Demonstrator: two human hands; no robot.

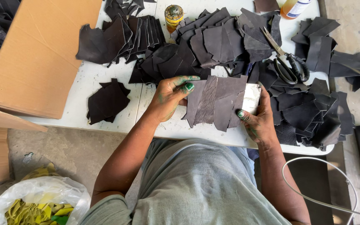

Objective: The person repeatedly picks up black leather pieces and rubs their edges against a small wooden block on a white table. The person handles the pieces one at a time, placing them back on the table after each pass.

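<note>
A fanned stack of dark leather pieces (215,102) is held over the white table (117,89) just in front of me. My left hand (171,93), stained green on the fingers, grips the stack's left edge. On the stack's right edge sits my right hand (257,118), thumb on top, also pressing a white piece (251,96) behind the stack. Both hands are shut on the stack.
Many more dark leather pieces (213,41) cover the table's far side and right side, with a small pile (107,101) at left. Scissors (286,62) lie on the right heap. A small jar (173,16), a bottle (294,7), a cardboard box (34,54), a bag of yellow scraps (34,204) and a cable (313,179) surround me.
</note>
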